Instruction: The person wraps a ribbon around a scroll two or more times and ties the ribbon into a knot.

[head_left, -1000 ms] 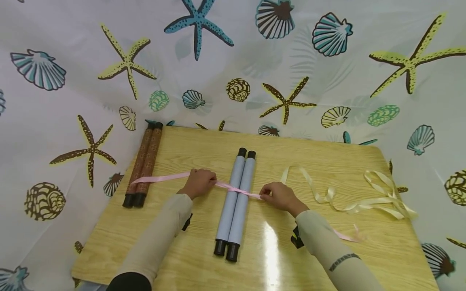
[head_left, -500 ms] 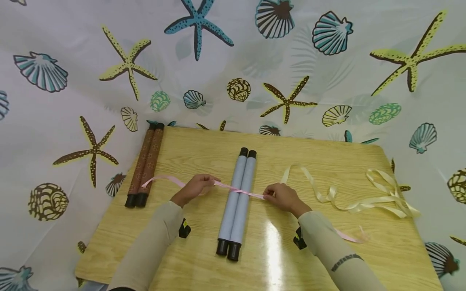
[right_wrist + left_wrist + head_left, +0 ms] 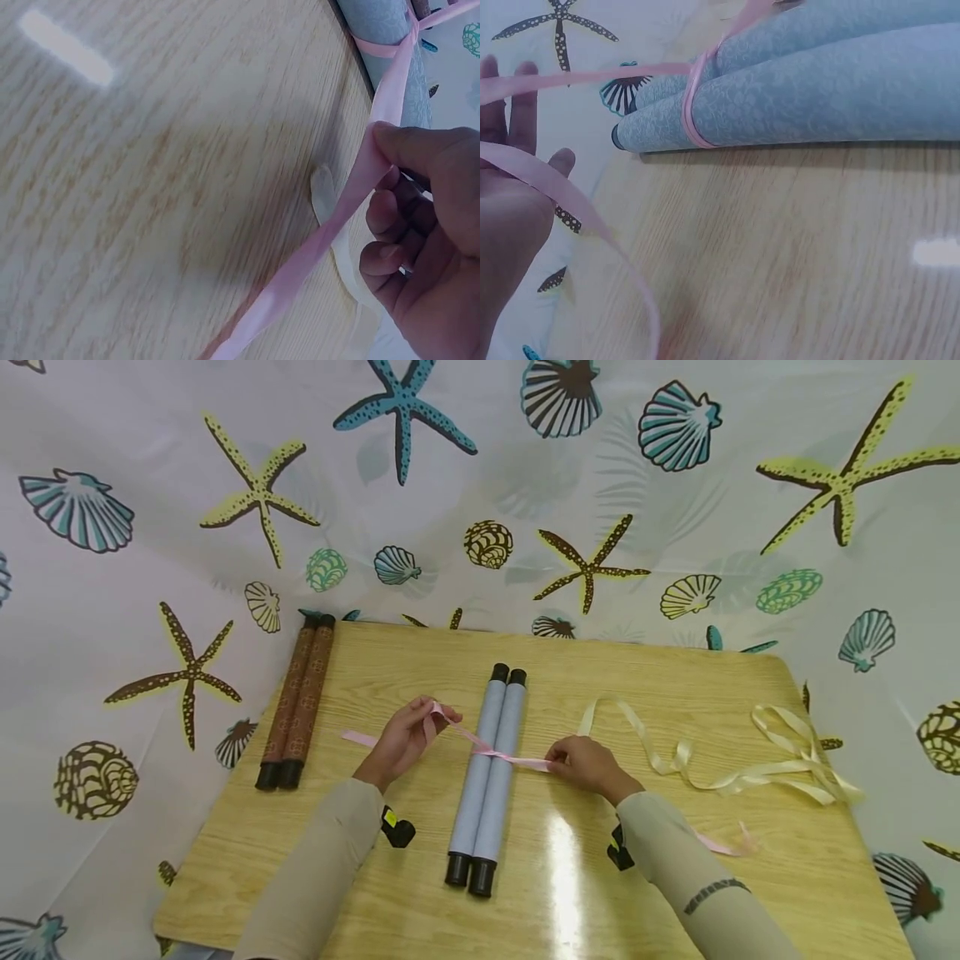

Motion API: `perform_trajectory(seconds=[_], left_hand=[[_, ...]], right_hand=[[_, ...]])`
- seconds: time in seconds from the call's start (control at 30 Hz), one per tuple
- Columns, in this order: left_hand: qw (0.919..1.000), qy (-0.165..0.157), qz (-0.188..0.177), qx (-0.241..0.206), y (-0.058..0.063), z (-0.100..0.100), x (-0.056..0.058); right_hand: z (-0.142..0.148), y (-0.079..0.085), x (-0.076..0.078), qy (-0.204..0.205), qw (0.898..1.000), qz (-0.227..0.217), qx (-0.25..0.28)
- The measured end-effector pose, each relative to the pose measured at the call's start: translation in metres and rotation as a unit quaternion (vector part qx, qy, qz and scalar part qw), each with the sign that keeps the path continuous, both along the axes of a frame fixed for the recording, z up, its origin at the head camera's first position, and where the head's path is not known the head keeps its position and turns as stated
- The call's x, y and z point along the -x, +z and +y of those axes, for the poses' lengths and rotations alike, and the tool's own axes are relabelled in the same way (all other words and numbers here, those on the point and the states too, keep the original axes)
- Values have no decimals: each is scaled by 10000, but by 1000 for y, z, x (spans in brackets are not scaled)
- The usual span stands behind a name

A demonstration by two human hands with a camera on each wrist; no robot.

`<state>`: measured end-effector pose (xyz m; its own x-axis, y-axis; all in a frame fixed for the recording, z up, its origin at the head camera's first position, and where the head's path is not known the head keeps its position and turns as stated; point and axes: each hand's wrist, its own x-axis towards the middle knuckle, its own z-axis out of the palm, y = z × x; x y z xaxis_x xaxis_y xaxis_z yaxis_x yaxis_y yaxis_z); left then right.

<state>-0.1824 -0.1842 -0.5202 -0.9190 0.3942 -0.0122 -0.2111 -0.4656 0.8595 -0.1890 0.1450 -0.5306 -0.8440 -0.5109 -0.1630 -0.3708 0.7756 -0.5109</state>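
Note:
Two pale blue patterned scrolls (image 3: 491, 814) with black end caps lie side by side mid-table. A pink ribbon (image 3: 693, 109) is wound round both, crossing on top. My left hand (image 3: 401, 737), left of the scrolls, has its fingers extended, with one ribbon tail looped over them and across the palm in the left wrist view. That tail's loose end lies to the left. On the scrolls' right side, my right hand (image 3: 588, 766) pinches the other tail between thumb and forefinger. Beyond the pinch the ribbon hangs down in the right wrist view.
Two brown patterned scrolls (image 3: 307, 702) with black caps lie together along the table's left edge. A long cream ribbon (image 3: 705, 789) trails in loose curls on the right. Behind the wooden table (image 3: 420, 652) hangs a cloth (image 3: 450, 485) printed with shells and starfish.
My left hand has turned palm up and risen slightly, its fingers now inside a loop of the ribbon. The left tail's end has drawn off the brown scrolls. My right hand has shifted slightly right.

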Motion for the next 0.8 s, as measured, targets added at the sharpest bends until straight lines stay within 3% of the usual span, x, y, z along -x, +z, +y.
perform_trajectory(seconds=[0.17,0.33,0.6,0.8], left_hand=[[9990,280,-221,271,4,7,0],[9960,453,-321,700,3,7,-1],[9935,459,-242,1012,5,4,0],[9905,657,-273,1173,5,-2,-1]], right_hand=[[18,0,-1,84,9994,-338,-35],[48,3,-1,354,9944,-923,370],[89,17,-11,556,9773,-1897,762],[117,17,-23,717,9546,-2643,1177]])
